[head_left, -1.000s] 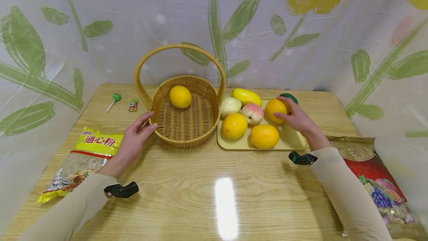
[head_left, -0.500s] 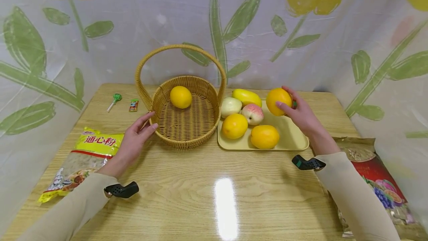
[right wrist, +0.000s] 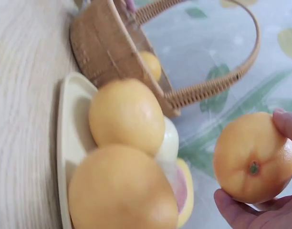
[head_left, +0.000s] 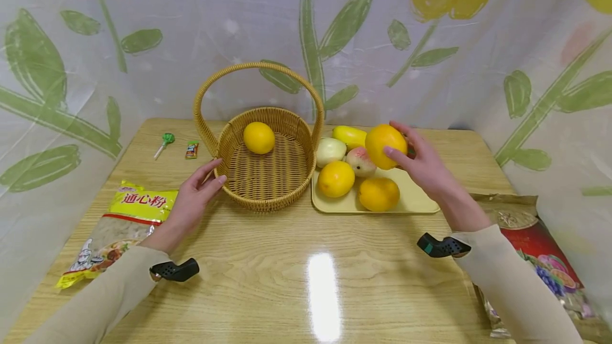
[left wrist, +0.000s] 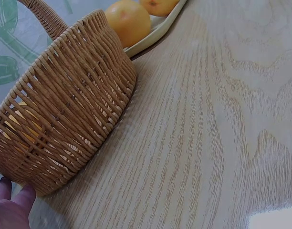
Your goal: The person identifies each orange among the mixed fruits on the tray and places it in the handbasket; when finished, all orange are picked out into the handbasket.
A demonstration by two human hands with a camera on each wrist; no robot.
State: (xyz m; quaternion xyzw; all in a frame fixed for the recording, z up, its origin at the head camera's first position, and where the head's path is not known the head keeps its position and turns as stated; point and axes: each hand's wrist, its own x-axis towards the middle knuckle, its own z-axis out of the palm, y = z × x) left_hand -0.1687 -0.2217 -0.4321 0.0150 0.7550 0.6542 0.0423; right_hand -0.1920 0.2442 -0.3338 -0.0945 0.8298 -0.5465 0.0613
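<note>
My right hand (head_left: 425, 166) holds an orange (head_left: 382, 146) between thumb and fingers, raised over the fruit tray. In the right wrist view, the stem end of the orange (right wrist: 255, 164) faces the camera. My left hand (head_left: 193, 192) touches the left side of a round wicker basket (head_left: 268, 203) with relaxed fingers; in the left wrist view, the fingertips (left wrist: 24, 196) meet its woven wall. One yellow-orange fruit (head_left: 258, 138) lies inside the basket. The cream tray (head_left: 421, 203) bears two more yellow-orange fruits, a peach (head_left: 359, 162), a pale round fruit (head_left: 330, 152) and a long yellow fruit (head_left: 349, 135).
The basket's tall handle (head_left: 258, 65) arches over it. A yellow pasta bag (head_left: 129, 227) lies left, with a green lollipop (head_left: 167, 138) and a small candy packet (head_left: 192, 150) behind. A red and gold bag (head_left: 530, 243) lies under the right forearm. A patterned curtain (head_left: 191, 25) hangs behind.
My right hand has lifted the orange off the tray's right part and carried it left, over the peach's edge. The left hand and basket have stayed in place.
</note>
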